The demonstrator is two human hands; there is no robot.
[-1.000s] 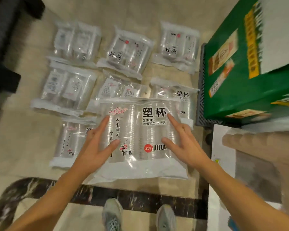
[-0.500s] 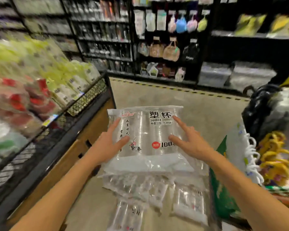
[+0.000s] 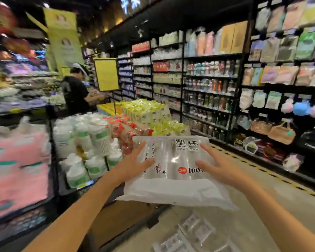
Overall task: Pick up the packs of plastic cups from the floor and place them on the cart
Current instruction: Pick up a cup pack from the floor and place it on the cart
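One pack of plastic cups (image 3: 173,160) is held in the air between two hands, above the floor (image 3: 280,206) and just beside the corner of a display bin (image 3: 116,215) with a wooden side. The pack is a flat, oblong bag of clear, glossy film, through which stacked transparent cups can be made out. It is printed with black Chinese characters, a small red flower and a red round badge next to "100". A white, crinkled flap runs along its near edge.

The left hand (image 3: 133,167) and the right hand (image 3: 221,167) are laid on the pack's two sides. One finger and the thumb of each are stretched straight across the top face; the other fingers are hidden.

At least three more clear packs (image 3: 198,231) lie blurred on the floor below. Tall black shelves (image 3: 207,79) are seen on the right, and one person in black (image 3: 75,95) stands far off.
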